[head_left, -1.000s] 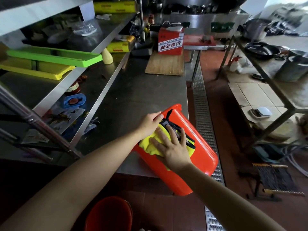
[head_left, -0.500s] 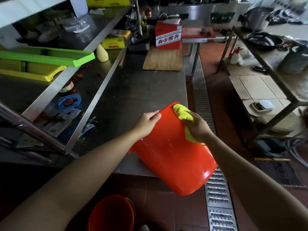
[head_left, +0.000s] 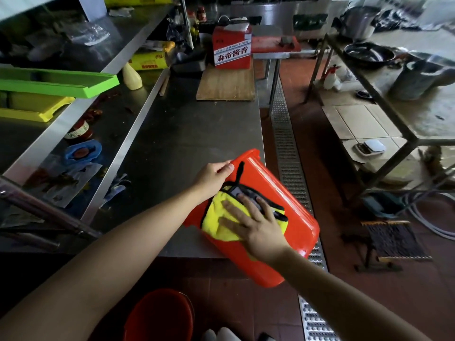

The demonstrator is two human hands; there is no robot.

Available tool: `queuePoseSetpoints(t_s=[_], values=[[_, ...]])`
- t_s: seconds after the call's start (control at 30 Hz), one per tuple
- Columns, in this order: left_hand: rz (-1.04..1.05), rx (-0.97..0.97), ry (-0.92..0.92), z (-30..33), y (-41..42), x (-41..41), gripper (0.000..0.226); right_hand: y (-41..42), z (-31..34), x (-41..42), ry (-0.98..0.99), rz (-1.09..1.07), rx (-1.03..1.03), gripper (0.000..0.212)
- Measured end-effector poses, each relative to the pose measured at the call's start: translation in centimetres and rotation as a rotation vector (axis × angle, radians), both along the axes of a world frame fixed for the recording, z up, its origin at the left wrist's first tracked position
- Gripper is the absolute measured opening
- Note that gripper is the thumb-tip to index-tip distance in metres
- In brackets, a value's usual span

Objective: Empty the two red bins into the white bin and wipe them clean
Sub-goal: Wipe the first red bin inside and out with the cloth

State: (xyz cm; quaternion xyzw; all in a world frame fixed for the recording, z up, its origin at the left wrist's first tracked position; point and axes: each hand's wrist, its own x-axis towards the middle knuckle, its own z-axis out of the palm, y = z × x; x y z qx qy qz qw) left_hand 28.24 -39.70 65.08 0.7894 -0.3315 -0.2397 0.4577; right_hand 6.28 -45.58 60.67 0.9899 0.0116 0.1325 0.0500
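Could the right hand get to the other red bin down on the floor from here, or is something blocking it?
Probably yes. The right hand lies flat on the yellow cloth over the tilted red bin, gripping nothing. The second red bin sits below the table edge, with nothing visible between.

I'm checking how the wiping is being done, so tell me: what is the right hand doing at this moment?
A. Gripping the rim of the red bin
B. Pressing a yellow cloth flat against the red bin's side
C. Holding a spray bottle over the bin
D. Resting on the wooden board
B: the right hand lies with fingers spread on the yellow cloth, pressing it to the side of the red bin, while the left hand grips the bin's edge.
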Motion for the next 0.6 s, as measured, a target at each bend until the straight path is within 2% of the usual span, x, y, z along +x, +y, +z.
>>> queuePoseSetpoints(t_s=[0.1,0.23,0.3,0.37,0.5,0.6], values=[[-0.01,0.006,-0.009,-0.1,-0.1,0.0,0.051,-5.4,2.1,1.1,0.0,-0.159,0.311,0.061],[-0.006,0.048,-0.011,-0.1,0.4,-0.1,0.056,-11.7,2.6,2.6,-0.067,-0.42,0.975,0.049],[-0.001,0.065,-0.023,-0.2,0.4,-0.2,0.059,-12.8,2.4,2.7,-0.028,-0.546,1.119,0.05],[0.013,0.066,-0.037,-0.3,0.1,-0.3,0.057,-11.4,2.7,2.5,-0.01,-0.545,0.987,0.053],[0.013,0.039,-0.007,-0.4,-1.0,-0.9,0.054,-3.5,1.4,0.2,0.016,-0.38,0.337,0.069],[-0.011,0.05,0.001,-1.7,-1.1,-2.5,0.057,1.9,-1.5,-2.4,-0.033,-0.131,0.048,0.058]])
